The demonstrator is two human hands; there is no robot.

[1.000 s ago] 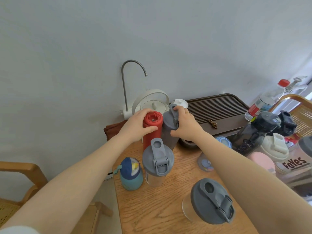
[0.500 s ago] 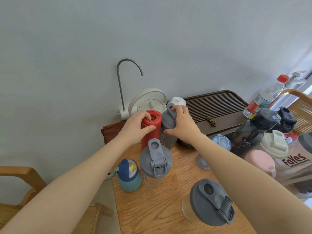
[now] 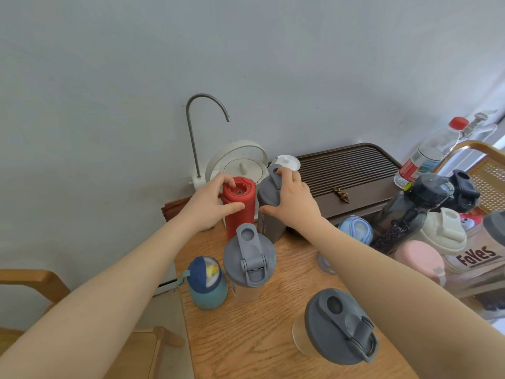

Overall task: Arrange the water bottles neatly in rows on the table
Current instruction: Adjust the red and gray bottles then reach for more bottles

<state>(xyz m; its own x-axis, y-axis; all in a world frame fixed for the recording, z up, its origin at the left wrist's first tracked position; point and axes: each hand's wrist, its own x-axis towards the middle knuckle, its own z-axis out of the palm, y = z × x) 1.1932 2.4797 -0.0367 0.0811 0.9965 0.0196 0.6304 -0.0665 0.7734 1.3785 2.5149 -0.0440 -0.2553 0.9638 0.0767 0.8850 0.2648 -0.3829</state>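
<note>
Here left grip (image 3: 207,203) clasps red bottle (image 3: 240,212); right grip (image 3: 292,203) clasps grey bottle (image 3: 269,214), base hidden.

Both bare forearms reach forward and converge toward the far edge of the table, the left from the lower left, the right from the lower right. The left hand (image 3: 209,205) curls around the top of a red bottle (image 3: 240,212), thumb across its front and fingertips on its cap. The right hand (image 3: 293,202), a ring on one finger, grips the grey bottle (image 3: 269,214) just beside it, fingers over the lid, thumb low.
</note>
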